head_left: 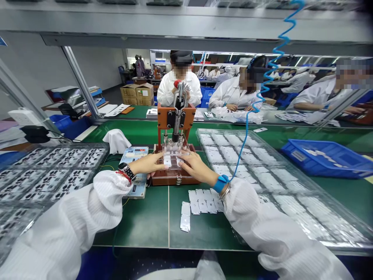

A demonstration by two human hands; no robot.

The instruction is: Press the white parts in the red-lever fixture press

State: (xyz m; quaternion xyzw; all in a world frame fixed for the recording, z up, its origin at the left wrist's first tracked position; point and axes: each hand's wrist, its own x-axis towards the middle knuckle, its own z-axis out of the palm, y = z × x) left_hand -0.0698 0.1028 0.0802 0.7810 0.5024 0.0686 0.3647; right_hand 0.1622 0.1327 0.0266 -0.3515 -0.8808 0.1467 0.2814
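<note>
A brown hand press (176,128) with a red-knobbed lever stands on the green bench. Its base plate (171,177) holds small white rectangular parts (168,160). My left hand (150,163) reaches in from the left, fingers pinched at a white part on the plate. My right hand (196,166) comes in from the right, fingertips pressing on the parts on the same plate. A blue wrist strap (220,183) with a coiled blue cord is on my right wrist, a watch (126,171) on my left. Several loose white parts (201,201) lie on the mat in front of the press.
A clear tray of dark parts (43,175) lies left, a clear tray of white parts (262,179) right. A blue bin (326,157) sits far right. A small meter (134,155) and white cloth (116,140) lie left of the press. People in white coats work opposite.
</note>
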